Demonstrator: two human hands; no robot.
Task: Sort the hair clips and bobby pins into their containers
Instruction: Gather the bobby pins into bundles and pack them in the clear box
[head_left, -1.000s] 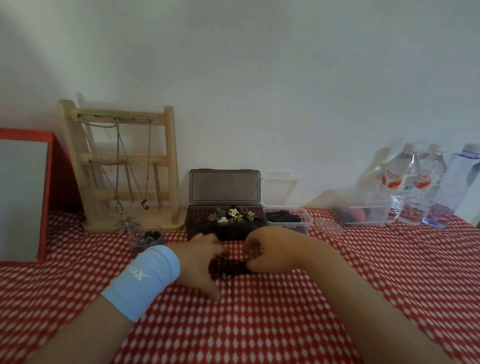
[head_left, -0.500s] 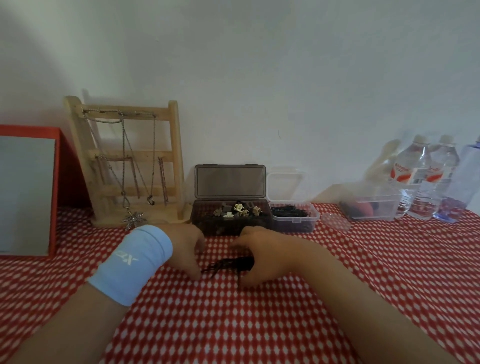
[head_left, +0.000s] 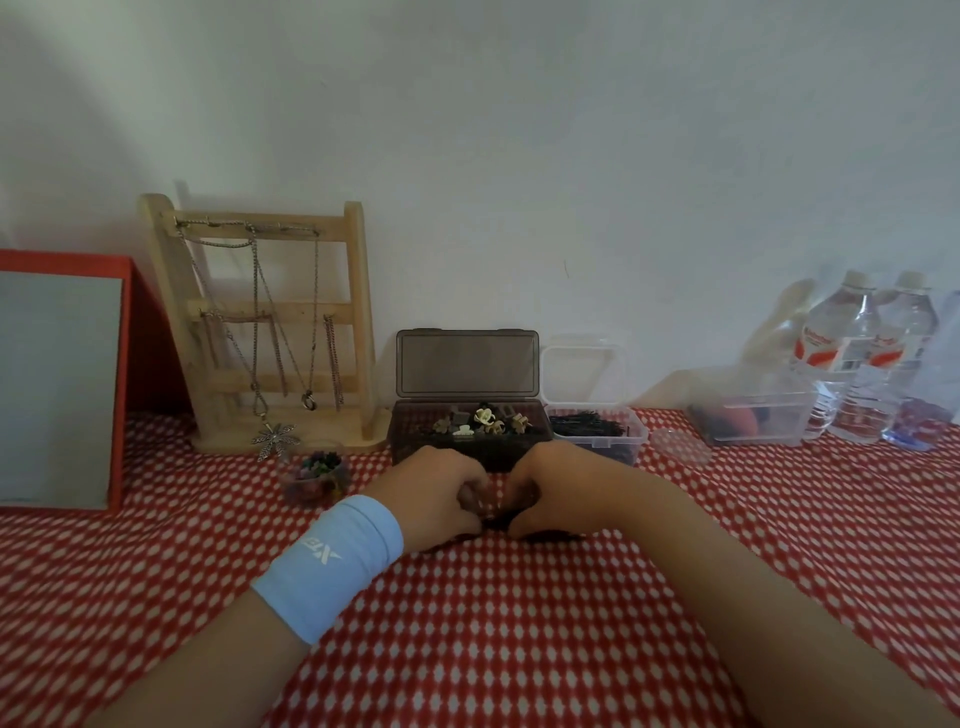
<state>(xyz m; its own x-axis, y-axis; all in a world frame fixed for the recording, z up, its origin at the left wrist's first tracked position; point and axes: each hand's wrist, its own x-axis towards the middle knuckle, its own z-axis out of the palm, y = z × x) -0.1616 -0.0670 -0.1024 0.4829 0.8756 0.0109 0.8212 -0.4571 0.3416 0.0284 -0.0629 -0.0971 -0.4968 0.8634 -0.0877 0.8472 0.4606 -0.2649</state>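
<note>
Both hands were down on the cloth, knuckles nearly meeting. The left hand (head_left: 434, 496), with a pale blue wristband (head_left: 332, 564) on it, had its fingers curled inward, and the right hand (head_left: 558, 493) mirrored it. Between them they clasped a bundle of bobby pins (head_left: 501, 519), a dark tuft showing only in the gap and under the right palm. How much of it each hand held I could not tell.

At twelve o'clock from the hands, just beyond the knuckles, stood the dark box (head_left: 415, 441) with its lid up and hair clips (head_left: 483, 420) piled inside. At one o'clock, just beside the box, sat the clear container (head_left: 638, 435) with a heap of black pins (head_left: 584, 427) in it.

Out at ten o'clock was a small jar (head_left: 314, 475) of coloured bits, and behind it a wooden jewellery stand (head_left: 296, 310) hung with chains. A red-framed board (head_left: 62, 384) leaned at nine o'clock. At two o'clock stood a clear tub (head_left: 753, 410) and water bottles (head_left: 852, 358). The red checked tablecloth (head_left: 519, 649) lay under everything.
</note>
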